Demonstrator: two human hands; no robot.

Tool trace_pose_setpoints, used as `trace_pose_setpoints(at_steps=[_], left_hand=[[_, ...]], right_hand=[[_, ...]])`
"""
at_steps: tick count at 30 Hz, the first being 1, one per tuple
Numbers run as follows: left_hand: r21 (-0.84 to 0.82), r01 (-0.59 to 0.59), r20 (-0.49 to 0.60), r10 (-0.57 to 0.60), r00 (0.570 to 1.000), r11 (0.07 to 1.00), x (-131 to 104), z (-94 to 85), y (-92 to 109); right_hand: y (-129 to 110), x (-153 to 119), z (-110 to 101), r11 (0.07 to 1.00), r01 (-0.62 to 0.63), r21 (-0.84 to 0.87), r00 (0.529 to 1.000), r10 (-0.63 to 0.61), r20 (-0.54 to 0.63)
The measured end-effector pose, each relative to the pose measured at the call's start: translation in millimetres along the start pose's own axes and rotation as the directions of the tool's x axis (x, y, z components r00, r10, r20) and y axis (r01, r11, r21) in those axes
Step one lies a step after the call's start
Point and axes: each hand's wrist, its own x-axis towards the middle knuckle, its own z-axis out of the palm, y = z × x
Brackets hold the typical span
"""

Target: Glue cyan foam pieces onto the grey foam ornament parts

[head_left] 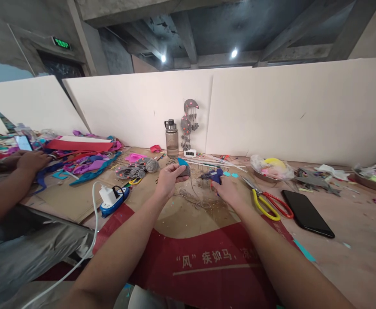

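Left forearm [126,242] and right forearm [268,240] were bare, angled inward over the bench [362,240]'s near edge. Left hand [168,179] was in a thumb-to-finger pinch; right hand [225,189] was curled in a grip, back up. Hands were apart, short of the far edge.

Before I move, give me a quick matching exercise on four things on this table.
1. Glue gun
2. Scissors
3. Power strip
4. Bottle

A. Upright in front of a white board
B. Red and yellow at the handles
C. In the right hand
D. Blue, with a white plug on it

Right pairs: 1-C, 2-B, 3-D, 4-A
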Motion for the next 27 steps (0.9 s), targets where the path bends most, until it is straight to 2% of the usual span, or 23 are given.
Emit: trace_pose_setpoints(at_steps=[2,4,6,7,9,10,12,14,18,22,27], left_hand=[[0.037,-0.029,-0.004,0.029,1.000,0.999,-1.7,2.4,-2.0],[0.107,-0.084,-0.008,0.085,0.996,0.991,-3.1,4.4,-4.5],[0.198,-0.151,0.004,0.153,0.988,0.968,-4.6,5.8,-7.4],[0.250,-0.187,0.015,0.189,0.982,0.950,-5.5,6.4,-8.9],[0.365,-0.265,0.040,0.270,0.962,0.892,-7.6,7.2,-11.7],[0.417,-0.300,0.053,0.306,0.950,0.858,-8.6,7.6,-12.8],[0.467,-0.336,0.074,0.342,0.937,0.818,-10.1,8.5,-14.5],[0.429,-0.299,0.076,0.296,0.952,0.852,-10.5,9.7,-15.1],[0.231,-0.100,0.051,0.091,0.995,0.968,-8.5,12.2,-14.3],[0.103,0.027,0.073,-0.034,0.997,0.994,-8.0,12.1,-12.2],[0.079,0.088,0.130,-0.098,0.987,0.993,-9.1,10.0,-12.3]], right_hand=[[3.5,0.5,-6.2,0.958,0.017,-0.287,0.982,-0.070,-0.174],[-0.1,-3.8,-7.5,0.932,0.041,-0.361,0.936,-0.162,-0.311],[-9.6,-10.4,-1.1,0.971,0.136,-0.198,0.926,-0.196,-0.323],[-15.4,-13.8,4.8,0.979,0.200,-0.041,0.939,-0.203,-0.276],[-26.7,-20.2,19.4,0.901,0.286,0.327,0.958,-0.259,-0.124],[-31.4,-23.0,26.7,0.844,0.250,0.475,0.963,-0.267,-0.033],[-37.5,-27.5,37.5,0.759,0.151,0.633,0.959,-0.268,0.093],[-39.8,-30.8,41.3,0.739,0.107,0.665,0.963,-0.244,0.116],[-39.2,-33.1,34.7,0.798,0.200,0.568,0.971,-0.240,-0.005],[-40.8,-31.6,29.0,0.824,0.276,0.495,0.961,-0.246,-0.126],[-45.3,-32.4,27.3,0.809,0.237,0.538,0.971,-0.199,-0.129]])
